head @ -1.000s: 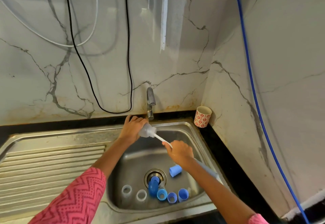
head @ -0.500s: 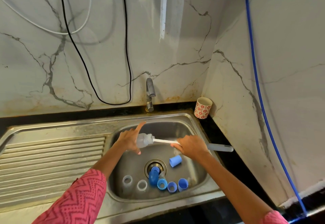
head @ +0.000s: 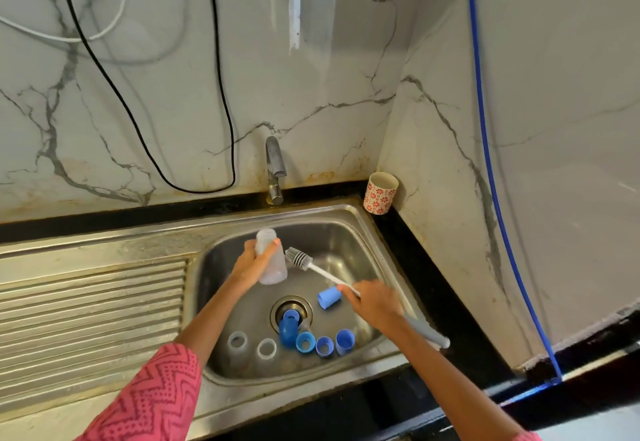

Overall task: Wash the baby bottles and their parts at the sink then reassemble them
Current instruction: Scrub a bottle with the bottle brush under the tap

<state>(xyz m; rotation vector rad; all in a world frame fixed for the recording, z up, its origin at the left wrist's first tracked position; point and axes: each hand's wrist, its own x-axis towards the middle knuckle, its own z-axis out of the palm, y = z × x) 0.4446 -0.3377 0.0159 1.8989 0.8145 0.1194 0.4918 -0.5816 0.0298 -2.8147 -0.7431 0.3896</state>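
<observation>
Fingers [head: 273, 245] of my left hand [head: 250, 264] wrapped the clear baby bottle [head: 272, 264] mid-body over the sink [head: 349, 213] | right hand [head: 375, 305] gripped the bottle brush [head: 313, 267] | bottle judged light, wet, slippery

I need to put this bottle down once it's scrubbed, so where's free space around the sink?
The ribbed drainboard left of the basin is bare. So is the basin's back half, between the tap and the drain. The front is crowded: two clear rings and blue caps, plus one blue cap right of the drain.
</observation>
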